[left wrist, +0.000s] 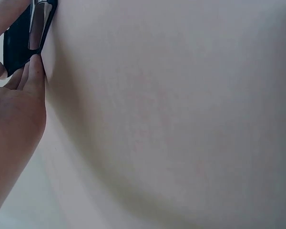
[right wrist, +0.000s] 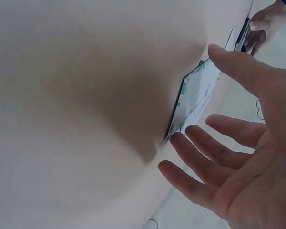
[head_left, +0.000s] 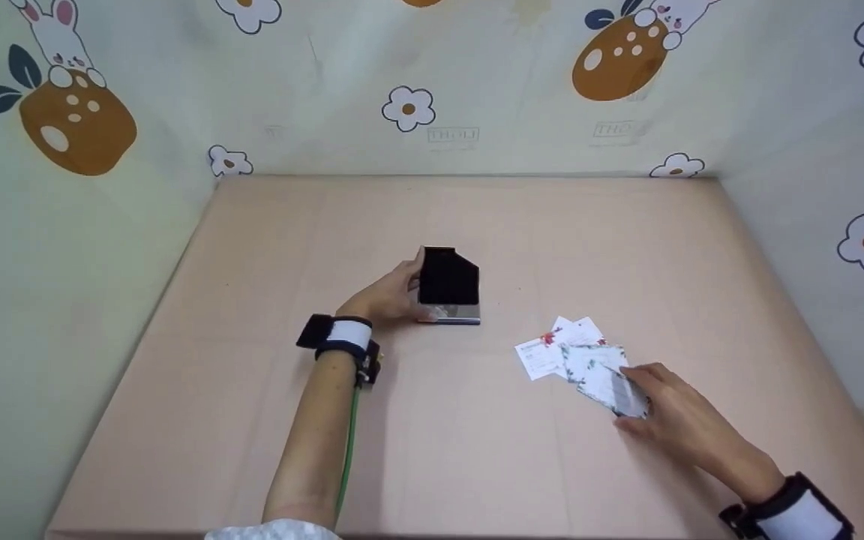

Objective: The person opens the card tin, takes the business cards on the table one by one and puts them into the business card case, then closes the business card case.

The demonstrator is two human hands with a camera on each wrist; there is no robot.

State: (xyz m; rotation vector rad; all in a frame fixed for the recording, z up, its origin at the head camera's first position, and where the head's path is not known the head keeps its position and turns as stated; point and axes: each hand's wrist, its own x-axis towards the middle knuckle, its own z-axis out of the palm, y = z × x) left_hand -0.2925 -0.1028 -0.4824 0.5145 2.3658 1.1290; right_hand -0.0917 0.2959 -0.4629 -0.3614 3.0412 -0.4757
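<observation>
Nearest, the right hand (head_left: pixel 672 416) rests low on the counter (head_left: pixel 439 435), thumb and fingertips pinching a small stack of printed cards (head_left: pixel 604 379), its near end tilted up off the surface (the wrist view shows the fingers spread beneath the edge, which suits lifting the stack). A few loose cards (head_left: pixel 552 346) lie fanned just beyond, touching the stack. Farther off, near the counter's middle, the left hand (head_left: pixel 387 296) grips the left side of a black card holder (head_left: pixel 448 285), steadying it upright with its shiny base on the counter.
</observation>
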